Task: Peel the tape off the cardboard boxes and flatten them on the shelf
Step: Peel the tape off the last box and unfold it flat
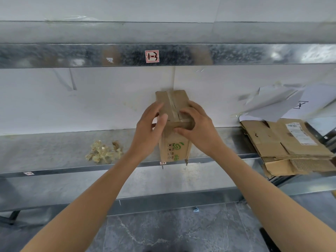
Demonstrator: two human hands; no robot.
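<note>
The cardboard box [173, 142] is held upright at the shelf's [54, 150] front edge, its long axis vertical and its end with the tape [172, 104] tilted wallward. The left hand [149, 128] and right hand [198, 128] each curl their grip round its upper end.

A red-bordered white label [152, 56] is stuck on a galvanised metal beam [54, 55] and carries handwritten black marks that read like "1-3". Left of it on the same beam clings a torn white sticker remnant [109, 60]. Below the beam runs a white back panel [72, 102], scuffed in places. At the right, several white paper sheets [272, 104] lie loosely overlapped, one bearing a black boxed mark [301, 104]. The floor [172, 233] is grey tile with pale veining; a small blue scrap [196, 209] lies on it, and a dark bar [269, 240] crosses the lower right corner
</note>
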